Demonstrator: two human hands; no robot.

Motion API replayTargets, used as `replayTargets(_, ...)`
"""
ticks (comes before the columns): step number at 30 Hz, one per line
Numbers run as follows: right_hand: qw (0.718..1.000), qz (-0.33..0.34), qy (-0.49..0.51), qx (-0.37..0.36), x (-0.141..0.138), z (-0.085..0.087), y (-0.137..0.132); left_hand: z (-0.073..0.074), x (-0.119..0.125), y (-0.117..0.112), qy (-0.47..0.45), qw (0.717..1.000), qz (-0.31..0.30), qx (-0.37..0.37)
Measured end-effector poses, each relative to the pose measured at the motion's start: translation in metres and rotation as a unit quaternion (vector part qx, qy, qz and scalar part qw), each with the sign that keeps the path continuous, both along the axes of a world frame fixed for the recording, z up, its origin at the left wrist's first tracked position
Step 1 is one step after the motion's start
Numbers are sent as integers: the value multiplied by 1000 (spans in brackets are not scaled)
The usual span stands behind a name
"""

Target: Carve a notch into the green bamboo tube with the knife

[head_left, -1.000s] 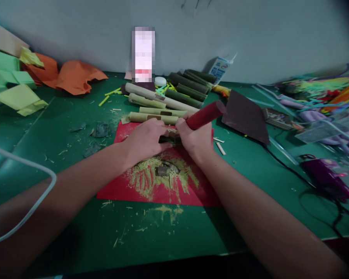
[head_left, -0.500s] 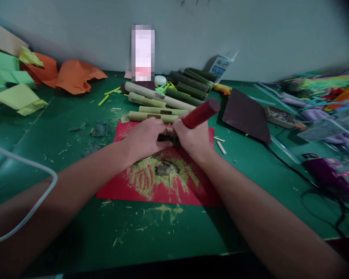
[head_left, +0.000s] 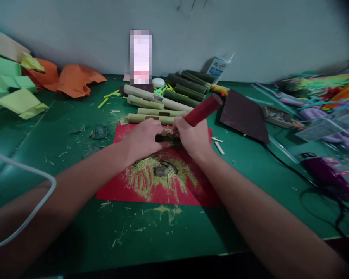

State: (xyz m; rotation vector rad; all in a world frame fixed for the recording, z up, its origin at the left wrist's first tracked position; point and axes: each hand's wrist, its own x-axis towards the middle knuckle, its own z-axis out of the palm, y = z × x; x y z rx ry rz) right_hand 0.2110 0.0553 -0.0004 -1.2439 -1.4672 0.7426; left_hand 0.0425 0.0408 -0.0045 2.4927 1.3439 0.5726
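My left hand (head_left: 141, 141) is closed around a short dark-green bamboo piece (head_left: 174, 142), held just above a red sheet (head_left: 107, 190). My right hand (head_left: 194, 141) grips a tool by its thick red handle (head_left: 205, 109), which slants up to the right. The tool's working end is hidden behind my fingers, against or very near the bamboo. Pale shavings and dust (head_left: 142, 184) cover the middle of the sheet, with a dark chip (head_left: 161, 171) lying among them.
Several bamboo tubes (head_left: 168, 104) lie just beyond my hands. A dark flat board (head_left: 244, 114) and a purple device (head_left: 327, 174) with a cord are on the right. Orange paper (head_left: 78, 81) lies at the back left. A white cable (head_left: 35, 170) crosses near my left forearm.
The red handle has tipped slightly lower to the right as my right hand turned. My left hand keeps its hold on the bamboo. The whole view has shifted a little.
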Motion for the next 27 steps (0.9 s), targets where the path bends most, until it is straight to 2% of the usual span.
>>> replayTargets(10, 1000, -9, -18, -15, -1, -1, -1, 5, 3, -5, 9, 1000, 12, -13)
replayTargets(15, 998, 16, -32, -45, -3, 2, 0, 8, 4, -6, 4, 1000, 15, -27)
replayTargets(20, 998, 8, -33, -54, -5, 5, -1, 6, 2, -4, -19, 999, -6, -29)
replayTargets(23, 997, 14, -24, -73, -5, 6, -6, 3, 2, -2, -26, 999, 2, -29)
replayTargets(27, 999, -7, 6, -43, -3, 6, -7, 1, 2, -1, -13, 1000, 21, -12)
